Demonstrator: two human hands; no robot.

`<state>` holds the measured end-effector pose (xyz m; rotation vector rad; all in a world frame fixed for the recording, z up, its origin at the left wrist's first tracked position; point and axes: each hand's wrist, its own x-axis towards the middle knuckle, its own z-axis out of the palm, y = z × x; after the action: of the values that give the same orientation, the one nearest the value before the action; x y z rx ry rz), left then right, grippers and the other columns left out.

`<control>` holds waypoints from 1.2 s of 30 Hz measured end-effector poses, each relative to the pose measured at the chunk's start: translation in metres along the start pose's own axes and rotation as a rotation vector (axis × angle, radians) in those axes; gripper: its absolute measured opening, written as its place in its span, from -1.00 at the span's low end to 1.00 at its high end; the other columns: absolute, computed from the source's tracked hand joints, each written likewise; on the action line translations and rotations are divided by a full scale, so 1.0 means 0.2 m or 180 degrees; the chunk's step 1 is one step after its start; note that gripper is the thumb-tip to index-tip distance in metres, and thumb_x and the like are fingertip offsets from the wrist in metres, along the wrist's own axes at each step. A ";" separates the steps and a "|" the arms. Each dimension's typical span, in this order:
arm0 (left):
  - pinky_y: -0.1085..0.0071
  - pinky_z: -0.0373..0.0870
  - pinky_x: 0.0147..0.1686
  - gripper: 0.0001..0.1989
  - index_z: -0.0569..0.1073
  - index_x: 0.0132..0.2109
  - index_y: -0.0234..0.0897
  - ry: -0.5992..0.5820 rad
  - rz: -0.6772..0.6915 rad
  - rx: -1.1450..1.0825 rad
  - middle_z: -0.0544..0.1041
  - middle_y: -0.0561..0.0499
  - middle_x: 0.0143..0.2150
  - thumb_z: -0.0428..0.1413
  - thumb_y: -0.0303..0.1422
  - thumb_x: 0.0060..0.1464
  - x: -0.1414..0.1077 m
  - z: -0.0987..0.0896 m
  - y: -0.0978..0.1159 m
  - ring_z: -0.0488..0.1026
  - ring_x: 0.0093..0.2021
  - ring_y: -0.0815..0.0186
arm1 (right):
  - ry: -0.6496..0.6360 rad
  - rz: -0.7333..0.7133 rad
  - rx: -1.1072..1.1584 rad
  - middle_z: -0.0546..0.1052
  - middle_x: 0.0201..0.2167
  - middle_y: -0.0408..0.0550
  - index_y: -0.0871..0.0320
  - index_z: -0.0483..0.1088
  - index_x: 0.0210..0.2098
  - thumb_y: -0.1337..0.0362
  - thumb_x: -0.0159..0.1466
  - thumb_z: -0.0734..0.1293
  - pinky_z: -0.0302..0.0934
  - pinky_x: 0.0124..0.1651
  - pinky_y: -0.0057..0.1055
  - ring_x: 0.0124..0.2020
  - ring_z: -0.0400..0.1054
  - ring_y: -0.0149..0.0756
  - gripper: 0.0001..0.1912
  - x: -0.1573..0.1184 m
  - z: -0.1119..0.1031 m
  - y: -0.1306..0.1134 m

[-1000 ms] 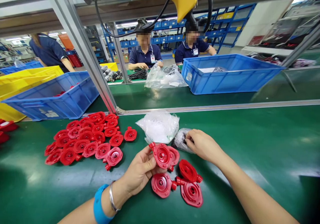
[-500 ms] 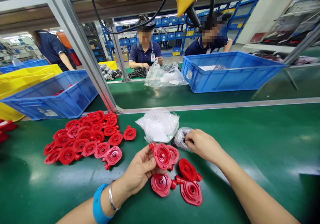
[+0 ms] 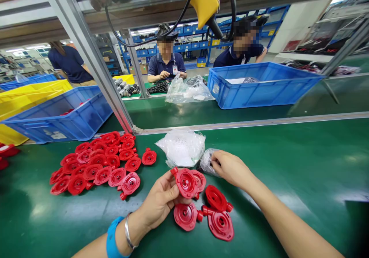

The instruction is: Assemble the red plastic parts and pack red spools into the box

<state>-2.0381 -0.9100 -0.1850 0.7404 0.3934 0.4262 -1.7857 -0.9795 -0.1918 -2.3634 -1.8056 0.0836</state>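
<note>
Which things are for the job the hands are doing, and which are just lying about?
Seem part of the job:
- red piece in the left hand
- small clear bag, at the right hand's fingers
- loose red pieces on the table

Seem just nearby, untouched by these hands:
- yellow thing overhead
- right blue bin

Red parts (image 3: 100,163), green tabletop (image 3: 288,154), blue wristband (image 3: 114,238), yellow tool (image 3: 200,2), navy shirts (image 3: 166,67).

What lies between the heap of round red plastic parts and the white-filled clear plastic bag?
A single red part lies between heap and bag, in the head view.
</note>
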 end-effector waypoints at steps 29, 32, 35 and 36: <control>0.53 0.41 -0.13 -0.65 0.51 -0.04 -0.26 -0.0362 0.0373 0.0277 0.55 -0.04 -0.12 0.33 -0.35 0.00 -0.02 0.01 -0.02 0.48 -0.15 0.39 | 0.1434 -0.0972 0.2619 0.49 -0.27 -0.05 -0.05 0.59 -0.27 0.30 0.22 0.41 0.40 -0.22 -0.34 -0.23 0.42 -0.30 -0.87 -0.26 -0.08 -0.41; 0.52 0.41 -0.14 -0.64 0.51 -0.04 -0.27 -0.0324 0.0348 0.0298 0.54 -0.05 -0.12 0.34 -0.35 -0.01 -0.02 0.01 -0.02 0.48 -0.15 0.38 | 0.1425 -0.0928 0.2653 0.49 -0.29 -0.06 -0.05 0.59 -0.29 0.27 0.21 0.41 0.40 -0.24 -0.35 -0.26 0.42 -0.30 -0.89 -0.26 -0.08 -0.41; 0.49 0.41 -0.13 -0.62 0.50 -0.02 -0.27 -0.0383 0.0362 0.0320 0.53 -0.06 -0.10 0.33 -0.34 -0.01 -0.02 0.01 -0.01 0.48 -0.14 0.35 | 0.1420 -0.0860 0.2648 0.49 -0.32 -0.07 0.00 0.56 -0.32 0.28 0.21 0.42 0.38 -0.24 -0.35 -0.28 0.42 -0.31 -0.94 -0.26 -0.09 -0.41; 0.48 0.42 -0.13 -0.62 0.50 -0.02 -0.28 -0.0413 0.0375 0.0327 0.53 -0.07 -0.10 0.33 -0.33 0.00 -0.03 0.01 -0.01 0.48 -0.14 0.35 | 0.1432 -0.0862 0.2608 0.48 -0.33 -0.08 0.02 0.54 -0.33 0.29 0.20 0.42 0.38 -0.24 -0.36 -0.28 0.42 -0.32 -0.96 -0.26 -0.09 -0.42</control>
<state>-2.0410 -0.9151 -0.1847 0.8894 0.2520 0.4683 -1.8764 -1.0110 -0.1636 -1.4254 -1.4597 0.1940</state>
